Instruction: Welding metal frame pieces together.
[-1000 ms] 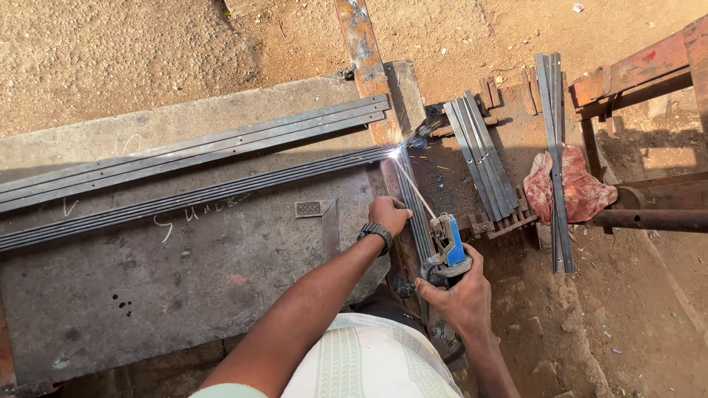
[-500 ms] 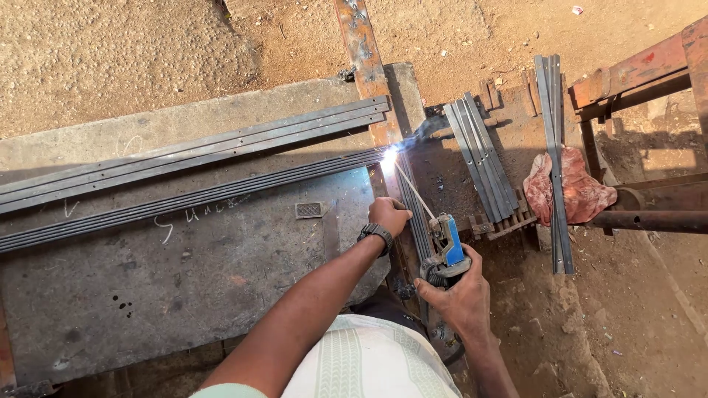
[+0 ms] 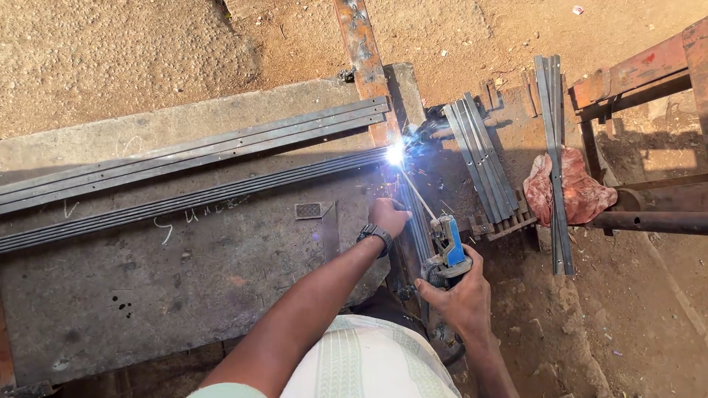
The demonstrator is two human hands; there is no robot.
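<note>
The right hand (image 3: 461, 295) is clamped around the blue-handled metal electrode holder (image 3: 446, 247), at about five o'clock from the middle of the view. A thin grey welding rod (image 3: 417, 194) runs from the holder up toward eleven o'clock and ends in a bright white-blue arc (image 3: 395, 154), with small sparks scattered around it. The arc sits at the right end of the long dark ribbed steel strips (image 3: 184, 199), which stretch away toward nine o'clock across the grey, scratched metal table (image 3: 147, 295). The left hand (image 3: 389, 216), with a black wristwatch (image 3: 375, 236) on the wrist, is closed into a loose fist and rests on the table just beside the rod, at seven o'clock from the arc; whether it grips anything cannot be told. A second set of long grey flat steel bars (image 3: 192, 151) lies on the table parallel to the ribbed strips, on their twelve o'clock side. At three o'clock from the arc lies a bundle of short grey steel bars (image 3: 483, 166), and farther that way a crumpled pink rag (image 3: 579, 191) lies under a pair of upright-lying grey bars (image 3: 553, 147). A rusty orange steel beam (image 3: 360, 51) runs off toward twelve o'clock over sandy ground (image 3: 110, 59).
</note>
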